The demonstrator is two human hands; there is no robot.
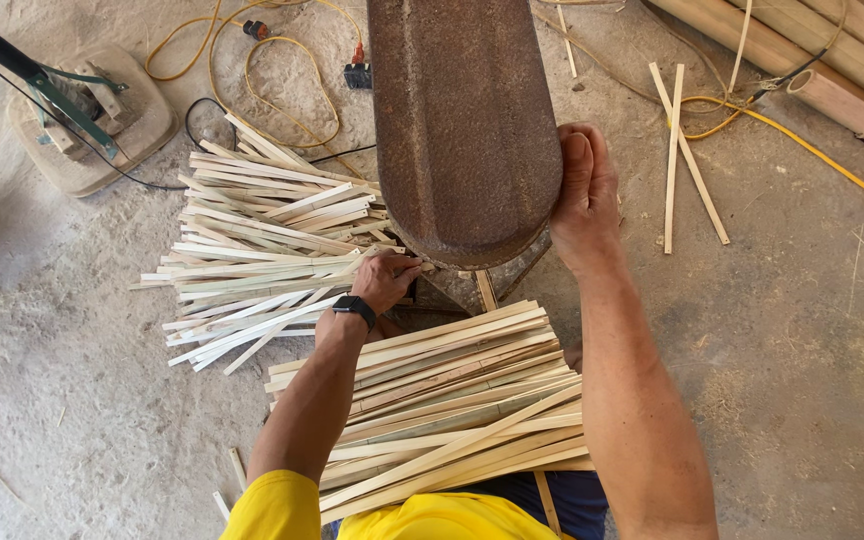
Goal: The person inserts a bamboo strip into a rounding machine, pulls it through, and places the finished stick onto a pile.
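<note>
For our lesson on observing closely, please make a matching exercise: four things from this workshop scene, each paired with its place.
1 left hand
2 right hand
3 yellow cable
4 watch

a on the left wrist
b on the floor, upper right
c on the rusty guard's right edge
d at the guard's lower edge, by the strips

Pairs: 1-d, 2-c, 3-b, 4-a

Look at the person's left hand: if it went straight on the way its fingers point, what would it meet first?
Probably the rusty metal machine housing just beyond the left hand, though depth is unclear; the hand may pass beneath it.
</note>
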